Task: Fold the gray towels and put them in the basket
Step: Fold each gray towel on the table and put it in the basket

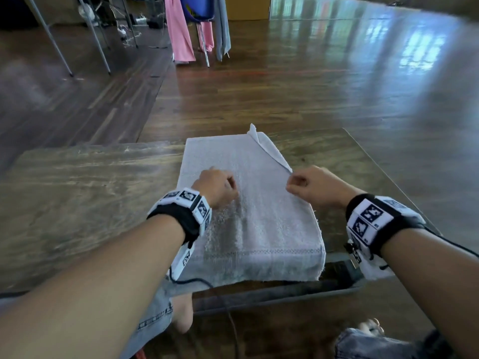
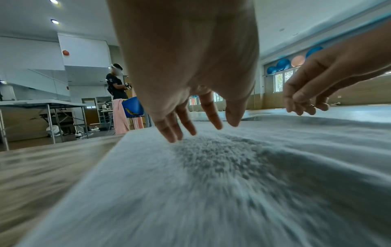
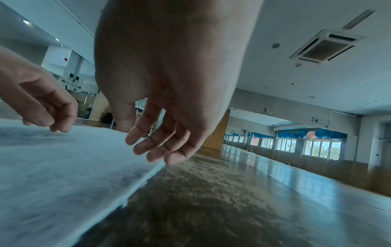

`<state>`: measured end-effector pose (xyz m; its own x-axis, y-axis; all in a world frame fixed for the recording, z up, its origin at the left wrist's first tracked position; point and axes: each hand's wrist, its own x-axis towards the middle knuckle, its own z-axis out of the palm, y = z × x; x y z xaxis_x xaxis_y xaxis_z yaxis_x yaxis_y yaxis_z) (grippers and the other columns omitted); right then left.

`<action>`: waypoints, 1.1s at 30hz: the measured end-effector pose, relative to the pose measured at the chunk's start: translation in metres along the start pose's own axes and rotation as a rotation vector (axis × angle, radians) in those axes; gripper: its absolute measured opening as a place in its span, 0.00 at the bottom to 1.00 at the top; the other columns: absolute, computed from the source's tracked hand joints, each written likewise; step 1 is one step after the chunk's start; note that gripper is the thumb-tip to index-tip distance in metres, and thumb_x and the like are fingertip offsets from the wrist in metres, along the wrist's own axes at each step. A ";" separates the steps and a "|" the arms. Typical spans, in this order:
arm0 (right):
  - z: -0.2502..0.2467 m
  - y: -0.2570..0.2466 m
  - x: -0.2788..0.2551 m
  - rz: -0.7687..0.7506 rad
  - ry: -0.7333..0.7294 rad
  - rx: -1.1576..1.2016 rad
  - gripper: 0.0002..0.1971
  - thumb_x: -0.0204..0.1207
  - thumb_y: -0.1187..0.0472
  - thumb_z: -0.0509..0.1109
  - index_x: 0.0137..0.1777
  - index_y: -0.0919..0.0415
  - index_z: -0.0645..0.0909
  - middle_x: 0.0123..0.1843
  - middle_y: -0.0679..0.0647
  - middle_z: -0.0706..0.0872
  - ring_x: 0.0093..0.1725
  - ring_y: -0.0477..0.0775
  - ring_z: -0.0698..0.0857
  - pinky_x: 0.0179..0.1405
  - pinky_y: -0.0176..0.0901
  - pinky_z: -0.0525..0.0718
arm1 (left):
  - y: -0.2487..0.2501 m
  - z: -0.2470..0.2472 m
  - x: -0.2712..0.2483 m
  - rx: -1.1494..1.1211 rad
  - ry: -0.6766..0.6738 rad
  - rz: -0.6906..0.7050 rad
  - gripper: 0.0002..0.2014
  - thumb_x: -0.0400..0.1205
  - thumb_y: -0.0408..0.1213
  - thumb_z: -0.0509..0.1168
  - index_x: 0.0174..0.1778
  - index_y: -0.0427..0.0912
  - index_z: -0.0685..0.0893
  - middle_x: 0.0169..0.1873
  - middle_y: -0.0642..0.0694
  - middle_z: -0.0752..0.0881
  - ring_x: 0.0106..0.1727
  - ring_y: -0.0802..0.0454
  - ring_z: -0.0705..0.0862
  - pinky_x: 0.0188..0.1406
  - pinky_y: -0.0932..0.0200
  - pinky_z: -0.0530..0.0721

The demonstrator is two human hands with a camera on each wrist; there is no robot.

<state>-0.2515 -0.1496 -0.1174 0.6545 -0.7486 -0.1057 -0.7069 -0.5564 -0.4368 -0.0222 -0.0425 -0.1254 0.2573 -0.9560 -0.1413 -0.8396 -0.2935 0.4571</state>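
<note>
A gray towel (image 1: 259,216) (image 2: 211,183) (image 3: 52,167) lies folded into a long strip on the wooden table (image 1: 77,190), running away from me. Its right edge curls up in a thin flap (image 1: 269,149) toward the far corner. My left hand (image 1: 220,186) (image 2: 186,66) hovers over the towel's middle, fingers pointing down with the tips touching the pile. At the towel's right edge, by the flap's near end, my right hand (image 1: 308,185) (image 3: 165,100) hangs with loosely curled fingers and holds nothing. A dark gray basket rim (image 1: 285,294) shows below the table's near edge.
Bare tabletop lies left and right of the towel. Across the wooden floor stands a blue chair (image 1: 199,11) draped with pink cloth (image 1: 180,35) and gray cloth. Metal table legs (image 1: 51,40) stand at the far left. Another person (image 2: 115,83) stands far off.
</note>
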 end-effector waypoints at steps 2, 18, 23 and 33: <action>-0.001 0.003 0.021 0.011 0.044 0.039 0.04 0.81 0.56 0.71 0.48 0.53 0.87 0.44 0.47 0.87 0.47 0.51 0.83 0.49 0.38 0.73 | 0.003 0.007 0.028 0.105 -0.012 -0.073 0.14 0.81 0.49 0.68 0.59 0.49 0.82 0.65 0.39 0.74 0.69 0.38 0.72 0.67 0.44 0.77; -0.005 -0.018 0.178 -0.016 -0.054 -0.024 0.16 0.89 0.52 0.59 0.74 0.47 0.78 0.79 0.58 0.69 0.78 0.62 0.70 0.80 0.59 0.68 | -0.020 0.027 0.152 0.157 -0.080 -0.246 0.62 0.57 0.87 0.59 0.85 0.64 0.45 0.86 0.38 0.34 0.86 0.35 0.31 0.76 0.22 0.33; -0.005 -0.022 0.196 0.070 -0.185 -0.081 0.19 0.89 0.50 0.59 0.77 0.48 0.77 0.82 0.61 0.62 0.75 0.64 0.75 0.76 0.54 0.70 | -0.021 0.021 0.157 0.182 -0.200 -0.246 0.66 0.56 0.88 0.58 0.85 0.64 0.36 0.84 0.40 0.26 0.83 0.34 0.25 0.77 0.20 0.36; -0.020 -0.002 0.218 0.056 -0.062 0.020 0.17 0.87 0.51 0.63 0.65 0.60 0.87 0.65 0.56 0.87 0.62 0.55 0.85 0.64 0.51 0.81 | -0.025 0.017 0.165 0.174 -0.271 -0.240 0.68 0.52 0.88 0.58 0.83 0.65 0.33 0.82 0.41 0.23 0.82 0.32 0.24 0.77 0.19 0.36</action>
<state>-0.1125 -0.3190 -0.1222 0.6301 -0.7541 -0.1851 -0.7375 -0.5066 -0.4466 0.0329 -0.1929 -0.1749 0.3402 -0.8185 -0.4630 -0.8453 -0.4819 0.2307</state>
